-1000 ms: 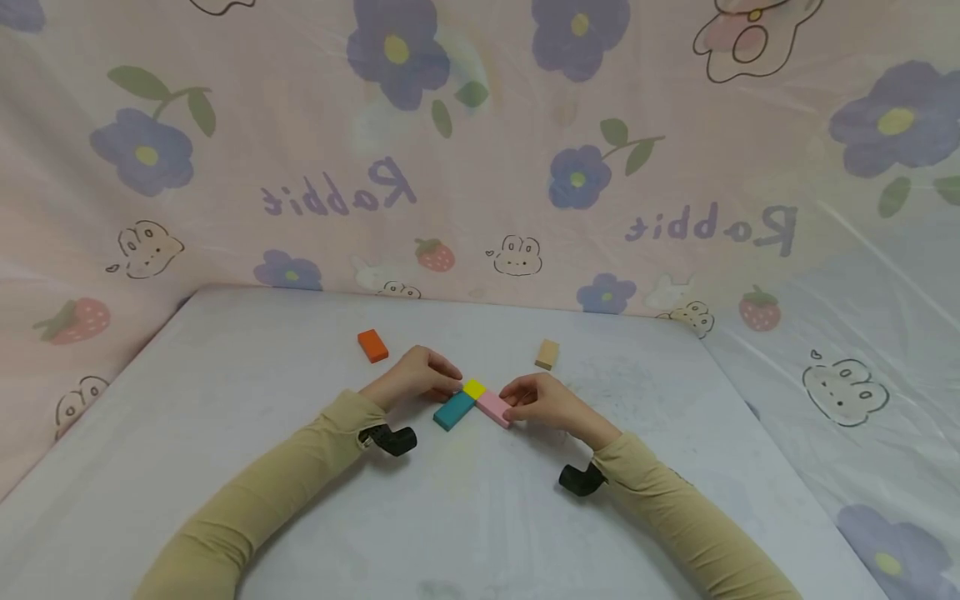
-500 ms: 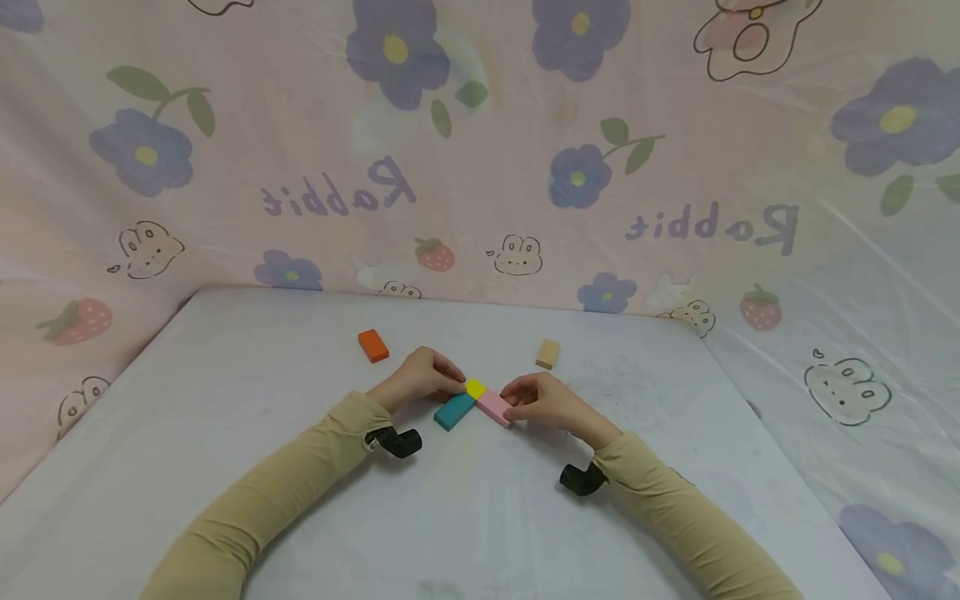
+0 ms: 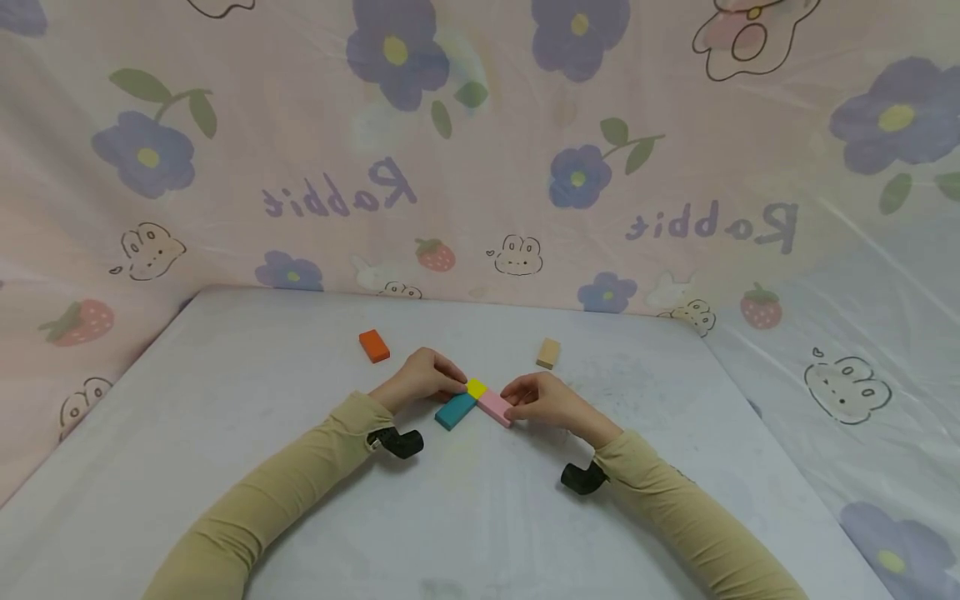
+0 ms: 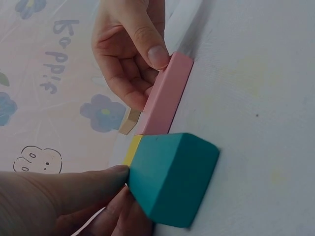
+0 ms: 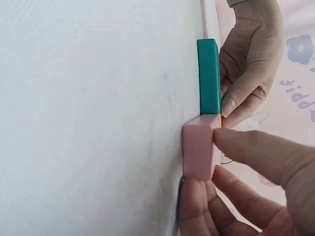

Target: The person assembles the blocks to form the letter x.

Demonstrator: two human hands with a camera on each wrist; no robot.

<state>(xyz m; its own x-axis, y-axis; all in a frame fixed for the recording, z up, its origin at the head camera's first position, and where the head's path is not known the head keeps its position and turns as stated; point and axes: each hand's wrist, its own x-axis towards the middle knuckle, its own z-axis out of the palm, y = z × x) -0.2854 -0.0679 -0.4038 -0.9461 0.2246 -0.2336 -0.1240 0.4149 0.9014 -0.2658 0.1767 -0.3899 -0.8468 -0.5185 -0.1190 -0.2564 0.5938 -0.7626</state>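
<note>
pinching the pink block, right grip sits well within table edges, left grip unclear in hold.

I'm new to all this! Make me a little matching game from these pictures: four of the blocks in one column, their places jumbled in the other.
Blocks
1. Orange block
2. Yellow block
3. Pink block
4. Pale wooden block

Places
A. At the peak of the bent shape between the hands
B. Beyond the right hand, apart from the other blocks
C. Off beyond the left hand, apart from the other blocks
D. Between the right hand's thumb and fingers

Pairs: 1-C, 2-A, 3-D, 4-B
</note>
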